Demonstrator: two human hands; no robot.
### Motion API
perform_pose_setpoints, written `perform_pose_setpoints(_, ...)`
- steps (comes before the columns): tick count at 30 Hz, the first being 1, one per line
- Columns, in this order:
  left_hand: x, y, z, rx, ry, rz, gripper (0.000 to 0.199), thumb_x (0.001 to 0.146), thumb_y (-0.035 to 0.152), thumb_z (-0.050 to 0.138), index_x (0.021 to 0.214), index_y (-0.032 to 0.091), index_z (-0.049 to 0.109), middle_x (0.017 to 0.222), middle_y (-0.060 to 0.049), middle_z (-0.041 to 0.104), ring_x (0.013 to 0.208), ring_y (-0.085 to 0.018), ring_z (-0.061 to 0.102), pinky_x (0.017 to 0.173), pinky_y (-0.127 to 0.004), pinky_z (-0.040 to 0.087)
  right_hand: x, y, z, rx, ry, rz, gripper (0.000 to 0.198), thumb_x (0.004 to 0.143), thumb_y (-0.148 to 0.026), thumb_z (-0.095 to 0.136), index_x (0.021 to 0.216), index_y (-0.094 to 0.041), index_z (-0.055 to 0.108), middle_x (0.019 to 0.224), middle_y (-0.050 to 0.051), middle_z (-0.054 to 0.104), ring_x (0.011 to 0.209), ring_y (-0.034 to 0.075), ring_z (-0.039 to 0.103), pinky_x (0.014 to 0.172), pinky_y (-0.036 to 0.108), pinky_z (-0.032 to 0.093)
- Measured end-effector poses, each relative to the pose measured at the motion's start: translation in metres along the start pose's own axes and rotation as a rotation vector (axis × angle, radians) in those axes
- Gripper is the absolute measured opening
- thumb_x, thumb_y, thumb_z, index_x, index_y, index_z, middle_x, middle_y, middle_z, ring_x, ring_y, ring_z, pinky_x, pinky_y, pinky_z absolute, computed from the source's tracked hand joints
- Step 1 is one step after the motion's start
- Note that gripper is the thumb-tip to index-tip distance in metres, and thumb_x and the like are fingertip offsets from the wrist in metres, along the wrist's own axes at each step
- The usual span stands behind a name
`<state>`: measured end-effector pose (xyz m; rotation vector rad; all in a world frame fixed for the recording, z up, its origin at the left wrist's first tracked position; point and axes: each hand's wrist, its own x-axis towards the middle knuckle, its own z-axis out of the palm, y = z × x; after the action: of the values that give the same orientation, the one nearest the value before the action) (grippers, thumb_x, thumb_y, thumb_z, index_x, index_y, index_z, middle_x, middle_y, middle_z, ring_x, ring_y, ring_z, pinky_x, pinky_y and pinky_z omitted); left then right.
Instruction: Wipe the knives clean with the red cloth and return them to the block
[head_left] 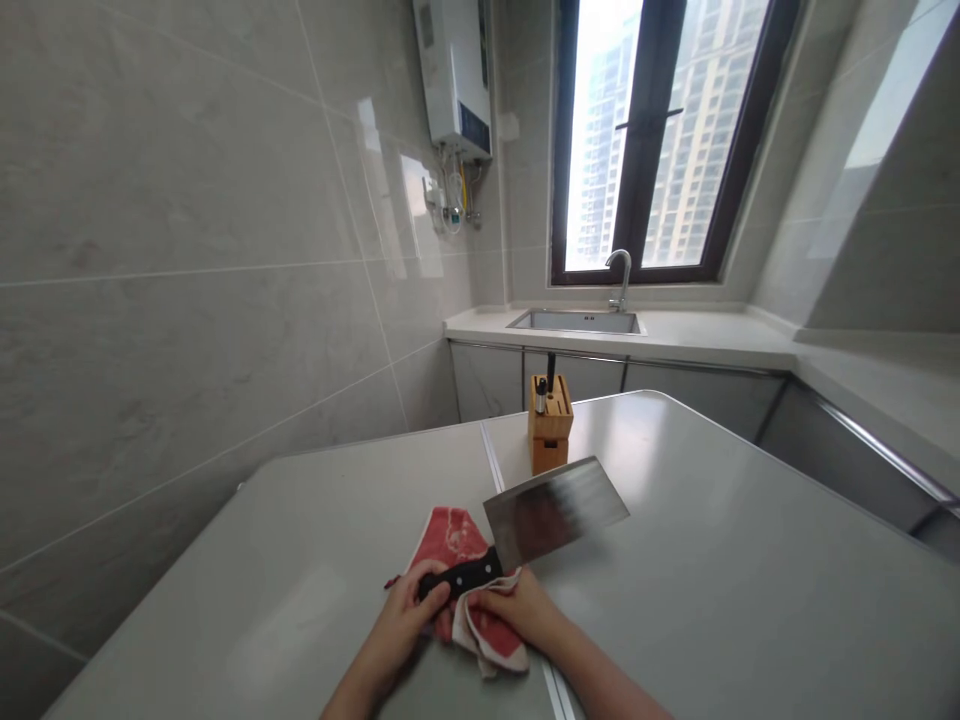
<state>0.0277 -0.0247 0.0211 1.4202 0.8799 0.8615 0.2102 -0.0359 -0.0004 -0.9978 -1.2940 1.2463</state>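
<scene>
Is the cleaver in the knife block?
No, the left hand grips the cleaver by its black handle, in front of the knife block.

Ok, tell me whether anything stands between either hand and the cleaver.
For the left hand, nothing visible: it holds the cleaver by its black handle. Between the right hand and that handle lies a fold of the red cloth.

So the table [750, 580] is a big, smooth, pale grey thing with a rounded far-right corner, kinda glossy where the light hits. A thin whitish strip [491, 455] runs front to back across the top. A slotted light-brown wooden knife block [550, 425] stands upright near the far edge, just right of that strip. Can't tell if the red-and-white cloth [451, 535] touches the surface.
</scene>
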Motion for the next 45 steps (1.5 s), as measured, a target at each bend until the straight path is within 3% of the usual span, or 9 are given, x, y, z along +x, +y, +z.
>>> perform_pose_setpoints(4,0.006,0.026,0.009,-0.100,0.092,0.032,0.031,0.079,0.047,0.058,0.085,0.016,0.055,0.059,0.001,0.061,0.045,-0.009,0.050,0.048,-0.019,0.036,0.003,0.000,-0.001,-0.013,-0.040,-0.050,0.025,0.065,-0.036,0.072,0.079,-0.016,0.067,0.077,0.004,0.071,0.070,0.019,0.064,0.068,0.031,0.049)
perform_pose_setpoints(9,0.012,0.090,0.004,-0.017,0.211,0.177,0.028,0.081,0.039,0.059,0.093,0.014,0.055,0.056,0.002,0.060,0.042,-0.007,0.050,0.045,-0.018,0.036,0.005,0.007,-0.002,-0.038,-0.010,-0.033,0.025,0.064,-0.035,0.074,0.078,-0.016,0.065,0.076,0.004,0.070,0.070,0.018,0.063,0.068,0.030,0.048)
perform_pose_setpoints(14,0.010,0.169,0.012,0.067,0.298,0.481,0.027,0.084,0.033,0.055,0.106,0.017,0.054,0.059,0.003,0.061,0.040,-0.008,0.052,0.043,-0.018,0.040,0.005,0.009,-0.003,-0.031,-0.031,-0.054,0.025,0.064,-0.034,0.074,0.079,-0.016,0.066,0.077,0.005,0.070,0.073,0.019,0.064,0.070,0.031,0.048)
perform_pose_setpoints(20,0.007,0.229,0.046,0.467,0.519,0.777,0.012,0.082,0.026,0.057,0.088,0.017,0.060,0.052,0.005,0.056,0.037,-0.007,0.050,0.039,-0.016,0.038,0.005,0.007,-0.002,-0.010,-0.057,-0.076,0.026,0.066,-0.035,0.073,0.083,-0.016,0.068,0.083,0.007,0.072,0.079,0.021,0.065,0.075,0.034,0.049)
perform_pose_setpoints(25,0.021,0.249,0.075,0.800,0.649,1.051,0.008,0.077,0.023,0.059,0.072,0.017,0.060,0.055,0.005,0.055,0.046,-0.006,0.049,0.048,-0.017,0.037,0.005,0.009,-0.002,0.000,-0.045,-0.074,0.030,0.064,-0.038,0.073,0.086,-0.016,0.068,0.086,0.007,0.073,0.081,0.022,0.066,0.076,0.035,0.049)
perform_pose_setpoints(28,0.032,0.255,0.087,0.932,0.679,1.121,0.012,0.078,0.025,0.056,0.068,0.017,0.058,0.053,0.005,0.053,0.046,-0.006,0.047,0.049,-0.018,0.035,0.005,0.011,-0.003,0.009,-0.038,-0.057,0.030,0.064,-0.039,0.074,0.085,-0.017,0.068,0.085,0.006,0.073,0.081,0.022,0.067,0.076,0.035,0.050)
perform_pose_setpoints(35,0.046,0.258,0.103,1.180,0.717,1.105,0.018,0.080,0.026,0.049,0.067,0.018,0.057,0.050,0.004,0.054,0.045,-0.008,0.046,0.048,-0.021,0.031,0.008,0.023,-0.003,0.006,0.001,-0.066,0.026,0.063,-0.038,0.074,0.080,-0.018,0.068,0.083,0.008,0.073,0.080,0.025,0.067,0.075,0.039,0.050)
perform_pose_setpoints(45,0.056,0.255,0.115,1.294,0.696,1.022,0.015,0.080,0.026,0.048,0.069,0.019,0.057,0.054,0.002,0.058,0.047,-0.010,0.048,0.047,-0.023,0.027,0.009,0.030,-0.004,0.007,-0.027,-0.093,0.024,0.066,-0.041,0.072,0.080,-0.021,0.069,0.084,0.006,0.073,0.079,0.025,0.065,0.073,0.036,0.048)
